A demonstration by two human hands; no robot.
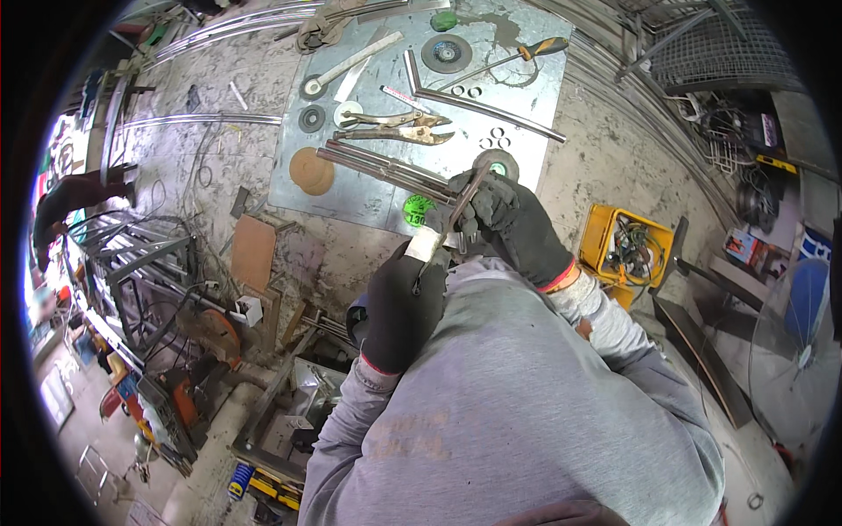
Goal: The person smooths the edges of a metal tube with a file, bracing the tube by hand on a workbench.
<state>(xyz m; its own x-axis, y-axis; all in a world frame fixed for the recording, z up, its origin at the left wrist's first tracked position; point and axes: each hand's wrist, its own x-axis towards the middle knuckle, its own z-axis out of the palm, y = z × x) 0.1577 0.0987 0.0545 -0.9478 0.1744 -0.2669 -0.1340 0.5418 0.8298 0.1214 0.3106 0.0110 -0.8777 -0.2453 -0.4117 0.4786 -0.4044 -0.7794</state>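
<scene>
Close to my chest, my gloved left hand (403, 302) is closed around a pale white piece (424, 245) whose exact kind I cannot make out. My gloved right hand (513, 219) grips a thin brownish metal rod (469, 195), which slants down towards the left hand. Where the two hands meet, the rod's lower end is partly hidden. Just beyond them, a bundle of metal tubes (386, 170) lies on the metal sheet. A grinding disc (502, 160) sits beside the right hand, and a round green label (417, 209) is near the left hand's piece.
On the metal sheet (307, 197) lie locking pliers (403, 134), a screwdriver (526, 53), brown discs (311, 171), a black disc (446, 54), small rings (495, 138) and a bent tube (491, 112). A yellow toolbox (596, 241) stands right; a metal frame (132, 289) stands left.
</scene>
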